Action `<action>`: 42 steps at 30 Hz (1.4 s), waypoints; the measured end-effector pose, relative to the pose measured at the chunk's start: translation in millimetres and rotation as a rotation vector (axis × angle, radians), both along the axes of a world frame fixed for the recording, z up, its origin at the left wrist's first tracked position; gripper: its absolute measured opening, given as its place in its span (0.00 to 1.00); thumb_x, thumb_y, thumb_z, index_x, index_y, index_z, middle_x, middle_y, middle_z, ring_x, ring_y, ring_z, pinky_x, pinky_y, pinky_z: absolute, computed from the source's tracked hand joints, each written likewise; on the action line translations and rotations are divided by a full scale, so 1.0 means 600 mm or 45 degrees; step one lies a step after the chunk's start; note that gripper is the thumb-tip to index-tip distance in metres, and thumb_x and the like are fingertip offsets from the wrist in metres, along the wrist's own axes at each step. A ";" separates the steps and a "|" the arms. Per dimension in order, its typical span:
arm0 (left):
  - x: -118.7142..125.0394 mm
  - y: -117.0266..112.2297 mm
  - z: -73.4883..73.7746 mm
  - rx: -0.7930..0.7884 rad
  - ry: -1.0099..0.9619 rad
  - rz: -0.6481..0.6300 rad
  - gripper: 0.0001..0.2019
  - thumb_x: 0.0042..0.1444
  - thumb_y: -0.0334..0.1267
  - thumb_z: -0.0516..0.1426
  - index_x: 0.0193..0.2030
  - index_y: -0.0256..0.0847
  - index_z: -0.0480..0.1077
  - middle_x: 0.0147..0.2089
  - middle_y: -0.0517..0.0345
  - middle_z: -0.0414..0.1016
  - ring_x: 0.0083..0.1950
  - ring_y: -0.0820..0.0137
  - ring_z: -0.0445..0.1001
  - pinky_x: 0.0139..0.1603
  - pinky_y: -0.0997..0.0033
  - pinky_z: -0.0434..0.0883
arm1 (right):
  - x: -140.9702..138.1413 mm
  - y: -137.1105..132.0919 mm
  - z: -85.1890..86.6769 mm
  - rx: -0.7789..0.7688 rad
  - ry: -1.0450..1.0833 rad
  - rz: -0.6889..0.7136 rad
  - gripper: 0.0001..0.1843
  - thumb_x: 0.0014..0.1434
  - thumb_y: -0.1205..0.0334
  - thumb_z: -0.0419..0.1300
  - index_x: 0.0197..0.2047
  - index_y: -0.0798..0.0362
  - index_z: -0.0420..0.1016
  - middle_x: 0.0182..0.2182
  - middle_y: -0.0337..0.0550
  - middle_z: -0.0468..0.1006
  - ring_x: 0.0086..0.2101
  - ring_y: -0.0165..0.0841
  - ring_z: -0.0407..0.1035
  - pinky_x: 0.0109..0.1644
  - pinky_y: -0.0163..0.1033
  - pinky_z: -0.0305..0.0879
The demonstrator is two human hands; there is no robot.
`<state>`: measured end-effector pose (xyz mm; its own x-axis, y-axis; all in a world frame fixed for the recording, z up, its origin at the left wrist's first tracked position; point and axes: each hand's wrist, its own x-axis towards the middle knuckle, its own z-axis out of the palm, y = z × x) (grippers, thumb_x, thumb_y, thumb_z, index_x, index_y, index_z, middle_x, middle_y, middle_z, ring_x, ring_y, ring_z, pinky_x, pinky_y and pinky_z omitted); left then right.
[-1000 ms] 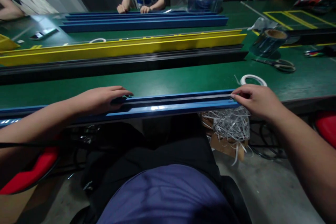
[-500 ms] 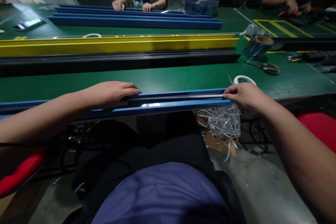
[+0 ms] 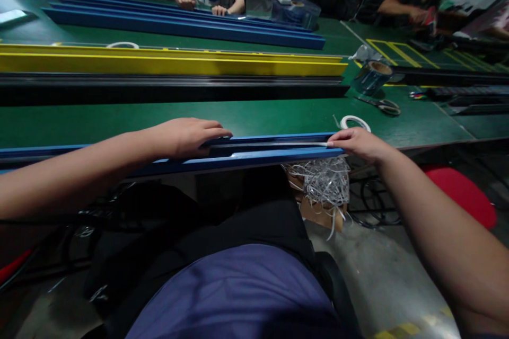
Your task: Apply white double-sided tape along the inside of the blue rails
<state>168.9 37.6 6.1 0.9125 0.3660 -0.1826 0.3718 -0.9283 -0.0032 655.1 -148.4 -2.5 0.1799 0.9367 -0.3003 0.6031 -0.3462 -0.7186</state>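
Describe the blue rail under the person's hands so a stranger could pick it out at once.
On the green workbench, go to the edge nearest the person's body. A long blue rail with a dark inner strip lies there, under the left hand and right hand. Other blue rails lie far across the bench.

A long blue channel (image 3: 274, 158) lies level under the left fingers (image 3: 217, 131), its dark groove carrying a thin pale strip (image 3: 278, 144) that runs to the right fingers (image 3: 338, 139).

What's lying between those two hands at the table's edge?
In the head view, a blue channel rail runs between the left hand and right hand, with a thin pale strip along its dark groove.
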 end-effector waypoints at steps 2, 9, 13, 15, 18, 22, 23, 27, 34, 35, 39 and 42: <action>0.019 -0.007 0.005 -0.003 -0.004 -0.011 0.31 0.66 0.40 0.54 0.76 0.50 0.63 0.68 0.45 0.71 0.60 0.55 0.78 0.55 0.63 0.75 | 0.007 0.001 -0.004 0.021 0.033 0.022 0.41 0.40 0.26 0.77 0.40 0.56 0.87 0.35 0.47 0.79 0.31 0.32 0.67 0.31 0.35 0.58; 0.064 -0.023 0.015 -0.087 -0.115 -0.118 0.30 0.69 0.42 0.52 0.77 0.50 0.60 0.69 0.48 0.71 0.62 0.59 0.77 0.58 0.67 0.73 | 0.021 0.005 -0.018 0.132 0.011 0.084 0.38 0.44 0.27 0.76 0.40 0.55 0.87 0.36 0.46 0.81 0.35 0.36 0.72 0.39 0.37 0.66; 0.089 -0.026 0.009 -0.085 -0.145 -0.144 0.28 0.72 0.47 0.50 0.77 0.51 0.59 0.69 0.48 0.71 0.61 0.59 0.77 0.57 0.67 0.73 | 0.020 0.005 -0.024 0.233 -0.013 0.104 0.36 0.47 0.27 0.74 0.40 0.55 0.87 0.39 0.48 0.82 0.40 0.40 0.75 0.45 0.40 0.70; 0.104 -0.028 0.006 -0.068 -0.142 -0.136 0.27 0.72 0.48 0.49 0.77 0.52 0.59 0.68 0.48 0.72 0.59 0.59 0.78 0.56 0.66 0.73 | 0.017 0.005 -0.026 0.274 -0.026 0.114 0.35 0.48 0.28 0.73 0.39 0.54 0.87 0.39 0.48 0.83 0.40 0.40 0.76 0.46 0.41 0.72; 0.131 -0.036 0.006 -0.032 -0.133 -0.123 0.28 0.72 0.49 0.49 0.77 0.53 0.60 0.66 0.48 0.74 0.57 0.57 0.79 0.55 0.64 0.73 | 0.012 0.004 -0.030 0.316 -0.046 0.126 0.33 0.49 0.29 0.73 0.38 0.54 0.87 0.38 0.49 0.83 0.40 0.41 0.77 0.48 0.43 0.73; 0.168 -0.054 0.011 -0.017 -0.158 -0.123 0.26 0.72 0.49 0.49 0.74 0.51 0.63 0.62 0.48 0.77 0.56 0.57 0.79 0.55 0.63 0.74 | 0.004 -0.001 -0.040 0.432 -0.099 0.121 0.31 0.53 0.31 0.71 0.39 0.53 0.87 0.39 0.49 0.83 0.41 0.42 0.77 0.50 0.45 0.73; 0.176 -0.058 0.012 -0.017 -0.170 -0.123 0.25 0.73 0.49 0.49 0.74 0.51 0.64 0.61 0.48 0.77 0.55 0.57 0.79 0.54 0.64 0.74 | 0.002 -0.003 -0.043 0.463 -0.125 0.135 0.30 0.55 0.31 0.70 0.39 0.52 0.87 0.39 0.49 0.83 0.41 0.42 0.77 0.51 0.45 0.73; 0.205 -0.069 0.009 -0.019 -0.205 -0.120 0.24 0.73 0.49 0.48 0.72 0.49 0.65 0.60 0.48 0.78 0.53 0.59 0.80 0.53 0.65 0.74 | -0.001 -0.005 -0.051 0.567 -0.234 0.224 0.26 0.61 0.35 0.67 0.38 0.52 0.87 0.37 0.49 0.83 0.40 0.41 0.77 0.49 0.44 0.72; 0.258 -0.073 0.006 -0.028 -0.235 -0.116 0.23 0.73 0.50 0.49 0.69 0.48 0.68 0.61 0.51 0.78 0.53 0.59 0.80 0.48 0.66 0.74 | 0.003 -0.002 -0.059 0.630 -0.252 0.253 0.24 0.63 0.38 0.66 0.38 0.52 0.87 0.38 0.50 0.83 0.39 0.41 0.77 0.49 0.44 0.73; 0.266 -0.074 0.007 -0.037 -0.237 -0.114 0.23 0.72 0.50 0.50 0.69 0.48 0.68 0.61 0.51 0.78 0.53 0.60 0.80 0.48 0.66 0.74 | 0.003 -0.002 -0.060 0.627 -0.247 0.249 0.24 0.63 0.37 0.66 0.38 0.52 0.87 0.38 0.50 0.83 0.39 0.41 0.77 0.49 0.44 0.73; 0.295 -0.081 0.011 -0.077 -0.229 -0.113 0.21 0.71 0.48 0.51 0.66 0.47 0.71 0.59 0.52 0.79 0.53 0.60 0.80 0.48 0.67 0.74 | 0.005 0.000 -0.062 0.633 -0.241 0.273 0.24 0.64 0.38 0.65 0.38 0.51 0.87 0.37 0.49 0.83 0.38 0.41 0.77 0.49 0.44 0.72; 0.304 -0.082 0.011 -0.116 -0.228 -0.079 0.20 0.70 0.46 0.52 0.64 0.46 0.73 0.59 0.52 0.79 0.54 0.60 0.80 0.49 0.67 0.74 | 0.007 0.000 -0.062 0.629 -0.257 0.313 0.23 0.65 0.39 0.64 0.39 0.51 0.87 0.37 0.48 0.83 0.39 0.40 0.77 0.49 0.44 0.72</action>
